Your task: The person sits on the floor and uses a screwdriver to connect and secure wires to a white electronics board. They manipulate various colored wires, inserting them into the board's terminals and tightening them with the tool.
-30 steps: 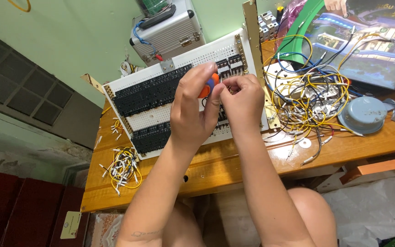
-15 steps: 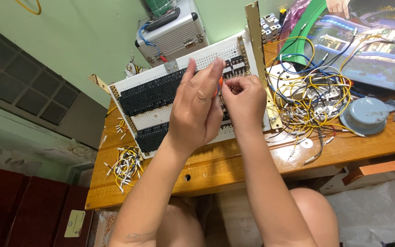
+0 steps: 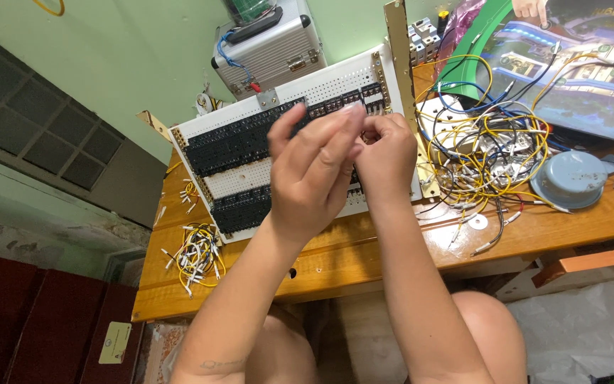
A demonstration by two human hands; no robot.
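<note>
A white perforated panel (image 3: 244, 179) with rows of black terminal blocks (image 3: 229, 142) leans on the wooden table (image 3: 335, 264). Both my hands are raised in front of its right half, fingertips meeting. My left hand (image 3: 314, 178) has its fingers stretched toward the right hand, thumb up, slightly blurred. The fingers of my right hand (image 3: 386, 153) are curled inward. Whatever sits between the fingertips is hidden by the hands.
A bundle of short yellow and white wires (image 3: 195, 256) lies at the table's left front. A tangle of yellow, blue and black wires (image 3: 485, 149), a grey round cap (image 3: 570, 178) and a glossy magazine (image 3: 577, 78) fill the right side. A silver case (image 3: 271, 50) stands behind the panel.
An orange item seen between my hands a second ago is now out of sight. My left hand's fingers have stretched out and shifted slightly up over the panel.
</note>
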